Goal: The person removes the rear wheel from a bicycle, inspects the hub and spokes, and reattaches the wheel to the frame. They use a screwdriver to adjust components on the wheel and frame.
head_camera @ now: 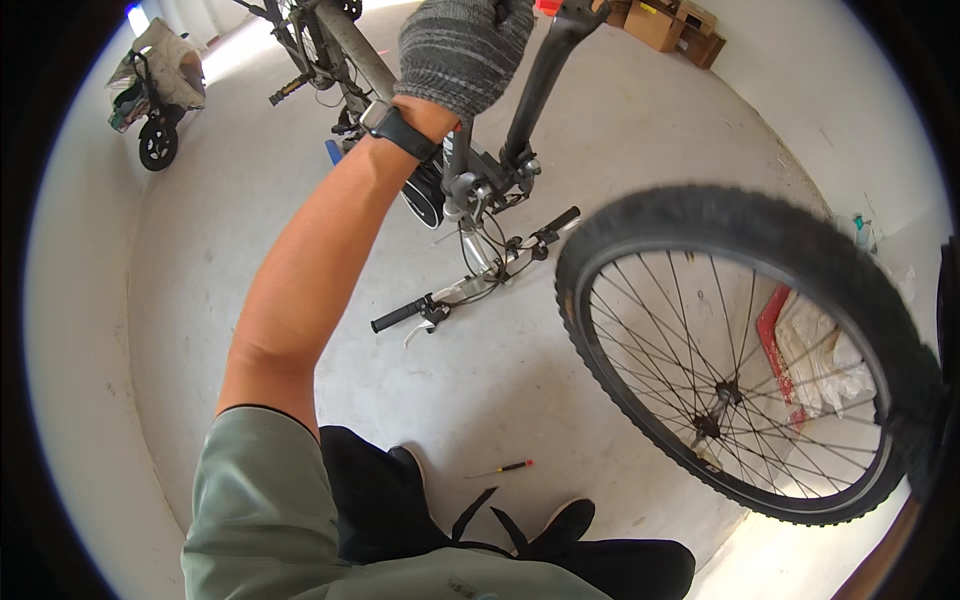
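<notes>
My left hand (466,56), in a grey striped knit glove, is closed around the near leg of the bicycle fork; its fingertips are partly hidden. The other fork leg (546,82) rises beside it with a bare dropout. The bicycle stands upside down, its handlebar (461,289) low by the floor and its frame tube (356,49) running up to the top edge. At the far right my right hand (916,439), dark and partly cut off by the rim of the picture, grips the tyre of a detached spoked wheel (720,217). The wheel hangs tilted, apart from the fork.
A small screwdriver (514,466) lies on the floor near my shoes. Cardboard boxes (652,26) stand against the right wall. Behind the wheel are a red-edged object (772,322) and plastic bags (817,360). A covered wheeled item (159,139) stands at the left wall.
</notes>
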`<state>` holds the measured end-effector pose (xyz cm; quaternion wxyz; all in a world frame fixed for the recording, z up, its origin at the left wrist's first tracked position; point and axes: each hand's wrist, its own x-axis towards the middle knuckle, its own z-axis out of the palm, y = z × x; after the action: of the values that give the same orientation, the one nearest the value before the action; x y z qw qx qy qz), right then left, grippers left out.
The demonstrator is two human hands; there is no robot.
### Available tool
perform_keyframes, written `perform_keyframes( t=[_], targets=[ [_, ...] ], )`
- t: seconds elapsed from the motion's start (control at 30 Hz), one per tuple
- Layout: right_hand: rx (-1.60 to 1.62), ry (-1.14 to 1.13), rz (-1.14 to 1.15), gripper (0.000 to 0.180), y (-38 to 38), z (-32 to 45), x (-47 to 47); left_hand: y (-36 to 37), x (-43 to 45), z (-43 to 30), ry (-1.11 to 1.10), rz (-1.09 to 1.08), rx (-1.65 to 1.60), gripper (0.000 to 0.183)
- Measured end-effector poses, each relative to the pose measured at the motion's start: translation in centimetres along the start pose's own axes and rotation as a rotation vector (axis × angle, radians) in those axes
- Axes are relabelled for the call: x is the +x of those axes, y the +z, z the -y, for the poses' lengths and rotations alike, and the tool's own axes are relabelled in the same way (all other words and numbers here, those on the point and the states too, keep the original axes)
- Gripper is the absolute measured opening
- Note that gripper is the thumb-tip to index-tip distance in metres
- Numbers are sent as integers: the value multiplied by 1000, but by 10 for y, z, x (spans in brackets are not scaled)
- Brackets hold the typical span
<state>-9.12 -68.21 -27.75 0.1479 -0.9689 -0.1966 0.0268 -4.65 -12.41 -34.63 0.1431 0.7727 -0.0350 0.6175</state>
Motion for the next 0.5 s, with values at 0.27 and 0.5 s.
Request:
perform_keyframes(
  t=[0.27, 0.5],
  targets=[
    [-81, 6, -7, 79, 19, -68, -32, 8, -34, 8, 52, -78, -262, 43],
    [30, 58, 26, 75, 12, -45, -2, -28, -171, -50, 11, 259, -262, 49]
  ],
)
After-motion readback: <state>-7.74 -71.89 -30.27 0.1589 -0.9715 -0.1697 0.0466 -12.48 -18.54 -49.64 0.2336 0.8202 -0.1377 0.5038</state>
